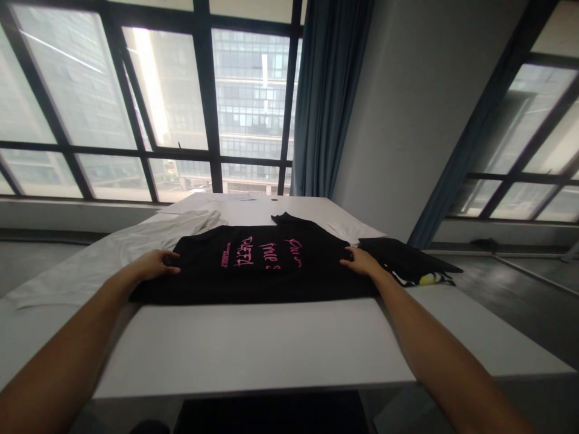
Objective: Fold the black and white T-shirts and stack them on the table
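Observation:
A black T-shirt [266, 286] with pink lettering lies spread sideways across the white table in front of me. On its left edge rests my left hand [158, 265], thumb and forefinger apart against the cloth. At the opposite side, my right hand [360, 263] touches the shirt with its visible fingertips also apart. Neither hand shows a clear pinch on the fabric. The undersides of both hands are hidden. Part of the shirt, perhaps a sleeve, juts up at the far side.
White cloth [113, 250] lies crumpled along the left of the white table [257, 349]. Beyond my right hand is a folded black garment [407, 256] with a yellow and white pattern. More pale fabric [355, 232] sits behind it. Windows and a blue curtain [328, 96] stand past the table.

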The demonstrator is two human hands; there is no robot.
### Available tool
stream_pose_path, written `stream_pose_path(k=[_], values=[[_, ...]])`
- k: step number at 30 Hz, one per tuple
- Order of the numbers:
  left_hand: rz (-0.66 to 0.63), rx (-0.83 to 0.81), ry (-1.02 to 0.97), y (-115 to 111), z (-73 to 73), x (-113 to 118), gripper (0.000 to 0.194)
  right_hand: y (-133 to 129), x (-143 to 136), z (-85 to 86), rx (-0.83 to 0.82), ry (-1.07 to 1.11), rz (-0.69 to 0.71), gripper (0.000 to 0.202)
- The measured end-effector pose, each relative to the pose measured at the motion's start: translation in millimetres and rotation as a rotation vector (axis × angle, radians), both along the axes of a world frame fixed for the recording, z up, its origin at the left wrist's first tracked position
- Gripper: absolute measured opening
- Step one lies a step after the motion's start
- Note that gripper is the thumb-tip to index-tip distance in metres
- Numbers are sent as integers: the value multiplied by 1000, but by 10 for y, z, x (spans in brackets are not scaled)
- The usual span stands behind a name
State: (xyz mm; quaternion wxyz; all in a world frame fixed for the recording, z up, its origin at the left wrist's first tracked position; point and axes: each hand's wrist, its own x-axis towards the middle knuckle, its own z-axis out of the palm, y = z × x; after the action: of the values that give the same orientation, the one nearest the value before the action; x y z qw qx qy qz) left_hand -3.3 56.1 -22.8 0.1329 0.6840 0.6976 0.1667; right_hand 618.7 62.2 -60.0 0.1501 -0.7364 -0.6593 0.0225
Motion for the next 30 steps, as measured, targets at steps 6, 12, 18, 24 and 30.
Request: stream_pose_path(k=[6, 12, 18, 24, 30], values=[[-39, 120, -245, -53, 113, -130, 59, 87, -37, 151, 468, 28, 55, 23], [79, 235, 7, -15, 53, -140, 54, 171, -175, 68, 460, 20, -90, 39], [-229, 342, 149, -34, -77, 321, 58, 49, -417, -41, 216, -75, 63, 51], [-387, -21, 306, -79, -407, 663, 67, -85, -482, -168, -169, -86, 224, 67], [-413, -104, 345, 36, -422, 558, 66, 28, -470, 138, -185, -113, 253, 59]])
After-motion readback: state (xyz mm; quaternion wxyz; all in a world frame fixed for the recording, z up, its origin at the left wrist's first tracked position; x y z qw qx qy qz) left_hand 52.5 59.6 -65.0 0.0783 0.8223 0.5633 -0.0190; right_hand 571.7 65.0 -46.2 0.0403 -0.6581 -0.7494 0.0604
